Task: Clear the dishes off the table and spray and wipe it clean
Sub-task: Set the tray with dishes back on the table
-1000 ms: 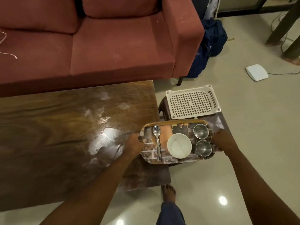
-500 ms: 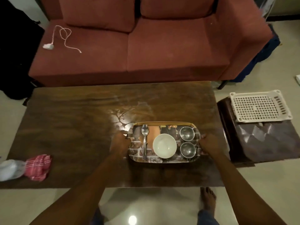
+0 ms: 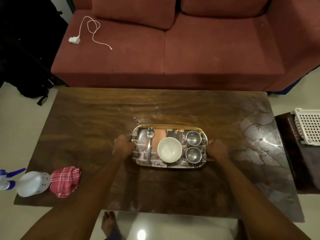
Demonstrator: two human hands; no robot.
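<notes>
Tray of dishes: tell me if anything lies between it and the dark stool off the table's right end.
Nothing visible does. The tray, gripped at its ends by the left hand and right hand, has only bare tabletop between it and the stool. A white basket sits on the stool's far part; the near part looks free.

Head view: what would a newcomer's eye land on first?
The left hand and right hand grip the ends of a patterned tray at the middle of the dark wooden table. It carries a white bowl, a spoon and two steel cups. At the table's left end lie a spray bottle and a red checked cloth.
</notes>
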